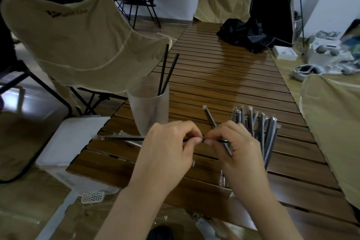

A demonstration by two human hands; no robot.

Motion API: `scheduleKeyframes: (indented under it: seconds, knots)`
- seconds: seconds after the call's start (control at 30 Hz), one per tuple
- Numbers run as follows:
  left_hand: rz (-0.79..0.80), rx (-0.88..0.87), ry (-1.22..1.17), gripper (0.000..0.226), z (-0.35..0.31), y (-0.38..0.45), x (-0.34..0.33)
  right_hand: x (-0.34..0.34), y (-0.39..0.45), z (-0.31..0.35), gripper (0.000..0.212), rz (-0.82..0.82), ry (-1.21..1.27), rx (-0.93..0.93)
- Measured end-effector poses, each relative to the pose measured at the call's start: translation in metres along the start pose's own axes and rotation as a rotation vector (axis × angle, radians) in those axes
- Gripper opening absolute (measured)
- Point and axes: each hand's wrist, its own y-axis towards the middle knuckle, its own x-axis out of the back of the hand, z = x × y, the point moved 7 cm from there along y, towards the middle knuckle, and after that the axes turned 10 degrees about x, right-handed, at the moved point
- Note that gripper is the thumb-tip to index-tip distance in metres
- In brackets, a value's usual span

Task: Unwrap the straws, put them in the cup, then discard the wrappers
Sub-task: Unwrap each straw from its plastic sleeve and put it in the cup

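Low in the middle of the frame, left hand (167, 146) and right hand (237, 146) close together over the brown slatted wooden bench (224, 76), fingers of both pinched tight on one thin black straw in clear plastic wrap (124, 138). Just above, tall frosted plastic cup (148, 107) with two bare black straws (167, 72) inside. Right of the hands, pile of wrapped straws (255, 122).
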Motion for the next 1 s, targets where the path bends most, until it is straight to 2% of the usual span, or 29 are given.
scheduleKeyframes:
  seconds: [0.1, 0.3, 0.47, 0.6, 0.83, 1.0]
  knots:
    - [0.022, 0.037, -0.026, 0.010, 0.003, 0.001, 0.000, -0.003, 0.000, 0.004, 0.011, -0.003, -0.014, 0.006]
    - [-0.021, 0.098, -0.010, 0.007, 0.002, -0.004, -0.001, -0.005, -0.001, 0.009, 0.031, -0.029, -0.112, 0.033]
    - [-0.001, 0.238, -0.048, 0.008, 0.010, -0.005, -0.004, -0.005, -0.003, 0.017, 0.030, -0.065, -0.153, 0.071]
    - [0.017, 0.309, -0.067, 0.011, 0.015, -0.007, -0.005, -0.009, -0.004, 0.022, 0.029, -0.026, -0.192, 0.104]
    - [-0.014, 0.256, -0.036, 0.008, 0.016, -0.006, 0.002, -0.012, -0.002, 0.017, 0.013, 0.010, -0.149, 0.073]
    - [-0.100, 0.130, 0.016, 0.005, -0.001, -0.010, 0.004, -0.013, -0.002, 0.010, 0.031, 0.005, -0.105, -0.015]
